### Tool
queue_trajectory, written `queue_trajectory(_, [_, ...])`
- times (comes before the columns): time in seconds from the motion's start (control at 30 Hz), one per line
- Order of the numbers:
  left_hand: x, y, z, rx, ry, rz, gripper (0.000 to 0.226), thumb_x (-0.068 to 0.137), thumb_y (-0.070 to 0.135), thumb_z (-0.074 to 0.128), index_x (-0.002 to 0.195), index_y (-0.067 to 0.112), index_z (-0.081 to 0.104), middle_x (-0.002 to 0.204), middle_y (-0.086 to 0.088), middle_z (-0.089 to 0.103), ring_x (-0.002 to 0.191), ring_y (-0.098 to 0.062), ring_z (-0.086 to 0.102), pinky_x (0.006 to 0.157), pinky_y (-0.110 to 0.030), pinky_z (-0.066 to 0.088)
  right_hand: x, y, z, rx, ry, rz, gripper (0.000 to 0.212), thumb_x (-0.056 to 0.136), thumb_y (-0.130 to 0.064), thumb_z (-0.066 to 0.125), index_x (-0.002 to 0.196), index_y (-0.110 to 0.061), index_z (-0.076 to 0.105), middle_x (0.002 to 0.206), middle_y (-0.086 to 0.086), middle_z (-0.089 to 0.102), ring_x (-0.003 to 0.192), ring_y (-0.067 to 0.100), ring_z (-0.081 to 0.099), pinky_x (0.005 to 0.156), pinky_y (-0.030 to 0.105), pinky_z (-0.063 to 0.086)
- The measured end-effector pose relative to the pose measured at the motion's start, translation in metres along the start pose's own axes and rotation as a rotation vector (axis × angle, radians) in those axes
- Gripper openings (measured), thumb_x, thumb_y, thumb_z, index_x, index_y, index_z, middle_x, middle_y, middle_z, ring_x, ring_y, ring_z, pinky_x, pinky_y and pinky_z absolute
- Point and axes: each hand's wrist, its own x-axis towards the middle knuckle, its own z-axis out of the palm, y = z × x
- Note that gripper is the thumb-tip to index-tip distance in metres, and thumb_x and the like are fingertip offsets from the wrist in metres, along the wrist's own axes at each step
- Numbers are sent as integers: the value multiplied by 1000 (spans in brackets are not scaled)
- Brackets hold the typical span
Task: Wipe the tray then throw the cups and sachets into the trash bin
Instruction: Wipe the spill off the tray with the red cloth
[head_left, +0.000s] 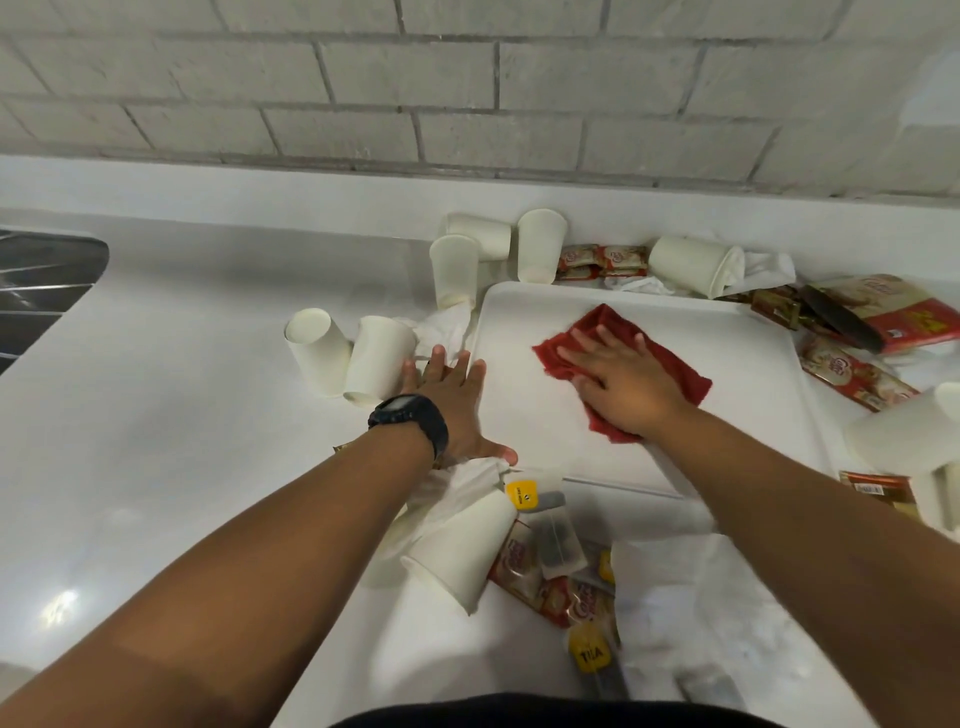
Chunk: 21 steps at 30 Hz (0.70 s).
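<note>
Near the middle of the frame, the right hand (623, 384) lies flat with its fingers spread, its grip pinching nothing, the palm pressing a red cloth (618, 364) onto the white tray (727, 332). The cloth is crumpled and sticks out from under the hand on all sides. Left of it, the left hand (452, 395) is also spread flat, its grip holding nothing; it rests on the tray's left edge, thumb toward the near corner and fingertips touching a crumpled white napkin (441, 332). A black watch (413, 418) sits on that wrist. The tray lies on a white table (182, 364), and its surface is bare except for the cloth. Just left of the left hand, two white paper cups (348, 353) stand upside down side by side, touching. Above the tray's upper left corner are three more cups (498, 249), one of them lying on its side. Along the tray's far edge lie red and white sachets (602, 262) and another tipped cup (696, 265) beside tissue. At the upper right of the frame sit a red box (898, 312) and more sachets. Below the tray, toward the lower middle of the frame, a cup (457, 551) lies on its side among sachets, yellow-tagged tea bags (587, 652) and tissue. A grey brick wall (467, 93) runs across the top of the frame.
</note>
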Motion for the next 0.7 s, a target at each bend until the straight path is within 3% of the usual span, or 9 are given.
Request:
queue_trajectory(0.07, [0, 0, 0, 3, -5, -2, 131, 56, 93, 45, 150, 22, -14, 160, -2, -17, 144, -32, -22, 114, -57, -9, 6, -26, 5, -12, 3, 16, 48, 99, -42, 28, 147, -41, 25, 161, -12, 10, 149, 17, 2, 119, 48, -5])
queue_trajectory(0.13, [-1, 0, 0, 3, -3, -7, 132, 55, 93, 44, 151, 22, -13, 160, -2, -16, 144, -32, -22, 114, -57, -8, 0, -40, 7, -6, -32, -99, 48, 100, -46, 25, 147, -42, 23, 160, -14, 8, 149, 13, -2, 119, 46, -8])
queue_trajectory(0.23, [-2, 1, -1, 5, -3, -5, 131, 56, 93, 44, 151, 23, -13, 160, -1, -16, 144, -31, -22, 113, -57, -9, -29, -28, 3, 4, -103, -325, 50, 96, -57, 19, 145, -47, 21, 157, -21, 5, 147, 5, -7, 119, 39, -10])
queue_trajectory(0.3, [-3, 1, -1, 0, -3, -2, 131, 57, 92, 46, 151, 23, -13, 160, -1, -16, 144, -31, -22, 113, -56, -9, -43, -5, -1, -25, -127, -378, 54, 90, -64, 10, 142, -51, 15, 154, -25, 2, 146, 4, -9, 119, 38, -10])
queue_trajectory(0.37, [-3, 1, -1, 7, 5, -1, 130, 58, 91, 46, 151, 22, -12, 160, -2, -16, 144, -31, -21, 113, -56, -9, -42, 22, -3, -78, -78, -261, 56, 89, -68, 8, 142, -53, 12, 155, -22, -2, 147, 10, -11, 117, 45, -11])
queue_trajectory(0.5, [-2, 1, 0, 28, 22, 6, 129, 58, 92, 44, 151, 21, -10, 160, -4, -14, 145, -32, -20, 114, -55, -10, -17, 41, -4, -99, -8, 151, 54, 94, -62, 19, 146, -49, 16, 162, -5, -5, 149, 21, -10, 116, 57, -7])
queue_trajectory(0.57, [-3, 0, -3, 55, 19, 16, 122, 64, 90, 41, 152, 21, -6, 161, -5, -11, 144, -33, -21, 114, -56, -10, -13, 37, -2, -107, 9, 173, 54, 95, -60, 18, 148, -47, 16, 162, -4, -1, 149, 21, -6, 117, 55, -3])
queue_trajectory(0.7, [-1, -2, -19, 62, 134, 7, 80, 87, 69, 35, 150, 23, 20, 161, -5, -7, 144, -36, -19, 113, -57, -8, -13, 39, -2, -71, 31, 164, 54, 96, -57, 17, 149, -46, 14, 162, -7, 2, 149, 18, -3, 119, 50, 0])
